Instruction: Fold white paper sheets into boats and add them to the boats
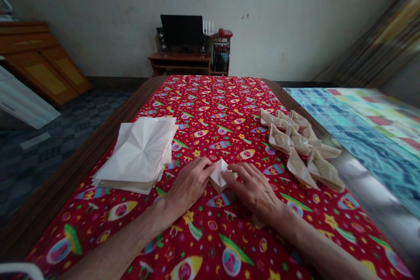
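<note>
A small folded piece of paper (218, 176), whitish on top with a tan lower edge, lies on the red patterned cloth between my hands. From its left side my left hand (193, 180) holds it, thumb and fingers closed on the edge. My right hand (251, 188) rests at its right side with curled fingers on the paper; what lies under the palm is mostly hidden. To the left sits a stack of creased paper sheets (139, 151). Several folded paper shapes (297, 138) are grouped on the right, tan and pointed.
The red cloth (210, 109) covers a dark wooden table (131, 100). Beyond its far end stands a desk (179, 57) with a monitor (182, 30) and a red telephone (225, 33). A bed (367, 127) is at the right, a wooden cabinet (39, 61) at the left.
</note>
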Available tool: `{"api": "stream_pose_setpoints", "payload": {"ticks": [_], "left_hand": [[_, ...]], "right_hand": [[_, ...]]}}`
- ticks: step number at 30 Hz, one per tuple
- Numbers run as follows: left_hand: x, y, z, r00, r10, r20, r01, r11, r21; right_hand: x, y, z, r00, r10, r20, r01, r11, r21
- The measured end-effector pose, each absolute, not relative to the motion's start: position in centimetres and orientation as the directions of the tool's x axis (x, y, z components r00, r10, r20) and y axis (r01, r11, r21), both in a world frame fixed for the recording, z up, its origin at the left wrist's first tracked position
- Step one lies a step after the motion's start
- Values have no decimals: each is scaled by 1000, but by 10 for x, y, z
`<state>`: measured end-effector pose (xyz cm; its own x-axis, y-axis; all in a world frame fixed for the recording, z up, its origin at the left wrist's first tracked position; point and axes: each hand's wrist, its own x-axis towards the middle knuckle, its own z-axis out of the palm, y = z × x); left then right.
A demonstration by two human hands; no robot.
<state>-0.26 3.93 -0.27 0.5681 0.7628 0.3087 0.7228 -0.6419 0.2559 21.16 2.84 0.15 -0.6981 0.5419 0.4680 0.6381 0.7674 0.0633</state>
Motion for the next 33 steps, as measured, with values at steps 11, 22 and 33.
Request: {"api": "stream_pose_setpoints", "payload": {"ticks": [11,22,33], "left_hand": [[-2,36,-3,604,723,336,719,-676,161],[-8,36,-1,682,651,334,648,-749,137],[-11,51,-15,444,779,443,590,-626,510]], "right_hand": [[207,27,0,-693,610,384,657,754,-12],[208,28,-2,-638,649,414,683,726,-86],[210,30,-8,-397,853,338,666,521,-534]]}}
